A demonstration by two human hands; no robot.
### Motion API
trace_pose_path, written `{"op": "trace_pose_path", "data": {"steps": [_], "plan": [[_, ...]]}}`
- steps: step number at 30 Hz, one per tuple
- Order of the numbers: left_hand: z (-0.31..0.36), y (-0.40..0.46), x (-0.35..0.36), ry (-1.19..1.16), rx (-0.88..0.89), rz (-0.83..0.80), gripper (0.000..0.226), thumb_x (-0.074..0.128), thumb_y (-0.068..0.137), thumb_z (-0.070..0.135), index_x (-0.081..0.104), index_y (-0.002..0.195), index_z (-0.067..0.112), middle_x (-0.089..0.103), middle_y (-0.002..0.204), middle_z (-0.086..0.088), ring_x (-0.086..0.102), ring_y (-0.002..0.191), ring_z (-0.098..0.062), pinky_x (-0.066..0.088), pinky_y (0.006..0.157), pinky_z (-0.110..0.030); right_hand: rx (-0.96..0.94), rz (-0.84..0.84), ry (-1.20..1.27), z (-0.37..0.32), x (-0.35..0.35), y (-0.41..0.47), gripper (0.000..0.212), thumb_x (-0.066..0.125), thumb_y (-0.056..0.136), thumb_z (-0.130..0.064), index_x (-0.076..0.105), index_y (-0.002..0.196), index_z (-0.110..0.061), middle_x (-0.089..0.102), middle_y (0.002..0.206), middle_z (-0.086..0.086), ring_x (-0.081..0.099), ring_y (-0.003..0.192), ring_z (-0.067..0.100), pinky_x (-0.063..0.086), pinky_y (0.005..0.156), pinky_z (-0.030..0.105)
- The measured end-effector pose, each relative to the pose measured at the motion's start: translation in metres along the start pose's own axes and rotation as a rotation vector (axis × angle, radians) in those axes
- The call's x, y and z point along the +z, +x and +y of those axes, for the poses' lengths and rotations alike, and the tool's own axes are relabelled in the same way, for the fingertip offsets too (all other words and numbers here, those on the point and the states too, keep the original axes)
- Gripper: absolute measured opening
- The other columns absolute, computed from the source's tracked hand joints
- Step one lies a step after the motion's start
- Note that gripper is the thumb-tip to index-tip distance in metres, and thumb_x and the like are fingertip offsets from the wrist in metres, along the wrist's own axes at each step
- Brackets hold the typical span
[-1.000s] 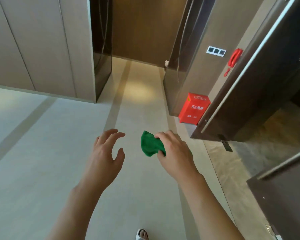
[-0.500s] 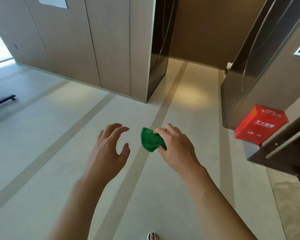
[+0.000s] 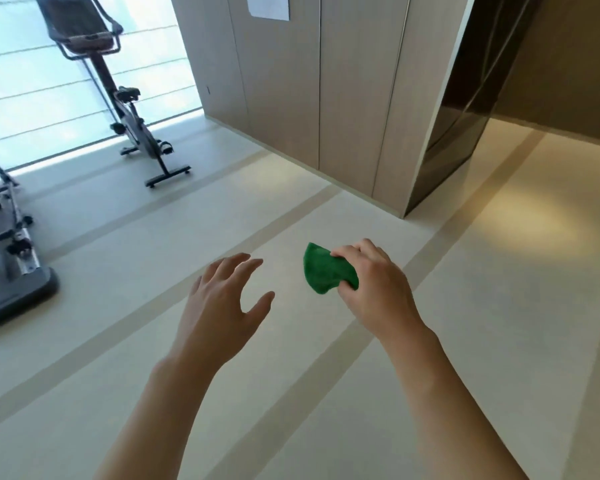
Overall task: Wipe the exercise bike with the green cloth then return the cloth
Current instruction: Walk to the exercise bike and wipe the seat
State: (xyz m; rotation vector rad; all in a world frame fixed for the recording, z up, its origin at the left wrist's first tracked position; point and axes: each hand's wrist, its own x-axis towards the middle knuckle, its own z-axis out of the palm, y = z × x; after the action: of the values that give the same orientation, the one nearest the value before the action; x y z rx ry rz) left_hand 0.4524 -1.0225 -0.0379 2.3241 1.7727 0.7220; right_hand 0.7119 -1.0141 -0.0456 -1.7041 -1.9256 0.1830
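The right hand (image 3: 374, 289) pinches the bunched green cloth (image 3: 326, 271) while the left hand (image 3: 222, 303) hangs spread and empty, the exercise bike (image 3: 132, 109) well apart, so a loose pinch could drop it.

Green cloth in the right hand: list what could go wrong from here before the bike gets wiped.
1. The right hand grips the green cloth only by one end, most of it sticking out, so it might slip out while walking.
2. The exercise bike stands apart across the floor, with a treadmill base low at the left; drifting left could mean a trip.
3. The left hand is open, holding nothing.
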Motion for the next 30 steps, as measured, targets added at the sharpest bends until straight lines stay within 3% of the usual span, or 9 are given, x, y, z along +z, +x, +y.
{"op": "trace_pose_path", "data": {"steps": [6,12,21,24,27,30], "plan": [[-0.035,0.008,-0.018,0.155,-0.114,0.056,0.053,0.07,0.092,0.051,0.061,0.14,0.028,0.06,0.145,0.005,0.052,0.136,-0.025,0.044,0.11,-0.048,-0.118,-0.064,0.102,-0.022,0.038,0.048,0.049,0.074,0.086,-0.01,0.065,0.13,-0.027,0.057,0.113,-0.007,0.058,0.103,0.016,0.058,0.081,0.041],[-0.091,0.021,-0.026,0.154,-0.221,0.083,0.051,0.072,0.092,0.047,0.064,0.138,0.027,0.062,0.142,0.005,0.053,0.135,-0.024,0.045,0.11,-0.048,-0.179,-0.108,0.141,-0.055,0.083,0.096,0.05,0.075,0.084,-0.01,0.067,0.13,-0.028,0.059,0.113,-0.008,0.059,0.102,0.015,0.058,0.081,0.037],[-0.233,0.079,-0.061,0.167,-0.157,0.047,0.049,0.071,0.092,0.046,0.065,0.136,0.027,0.062,0.142,0.004,0.056,0.132,-0.026,0.045,0.11,-0.047,-0.28,-0.202,0.127,-0.147,0.157,0.192,0.05,0.073,0.086,-0.012,0.068,0.131,-0.032,0.061,0.115,-0.012,0.059,0.104,0.012,0.054,0.08,0.03],[-0.284,0.102,-0.083,0.171,-0.146,0.045,0.05,0.062,0.093,0.052,0.065,0.136,0.028,0.062,0.143,0.005,0.055,0.133,-0.024,0.045,0.109,-0.044,-0.319,-0.23,0.146,-0.188,0.182,0.229,0.051,0.073,0.084,-0.009,0.068,0.128,-0.033,0.059,0.114,-0.017,0.058,0.101,0.009,0.049,0.076,0.026],[-0.331,0.116,-0.102,0.121,-0.187,0.063,0.054,0.056,0.091,0.056,0.064,0.137,0.029,0.061,0.143,0.007,0.054,0.134,-0.022,0.046,0.11,-0.044,-0.368,-0.265,0.147,-0.224,0.214,0.26,0.05,0.071,0.084,-0.01,0.069,0.129,-0.033,0.058,0.112,-0.018,0.057,0.099,0.009,0.053,0.078,0.029],[-0.374,0.12,-0.112,0.097,-0.233,0.072,0.049,0.064,0.092,0.052,0.065,0.136,0.029,0.06,0.143,0.007,0.053,0.134,-0.022,0.046,0.109,-0.046,-0.385,-0.3,0.17,-0.255,0.247,0.283,0.049,0.072,0.085,-0.011,0.069,0.129,-0.034,0.058,0.113,-0.018,0.056,0.099,0.007,0.055,0.079,0.031]]}}
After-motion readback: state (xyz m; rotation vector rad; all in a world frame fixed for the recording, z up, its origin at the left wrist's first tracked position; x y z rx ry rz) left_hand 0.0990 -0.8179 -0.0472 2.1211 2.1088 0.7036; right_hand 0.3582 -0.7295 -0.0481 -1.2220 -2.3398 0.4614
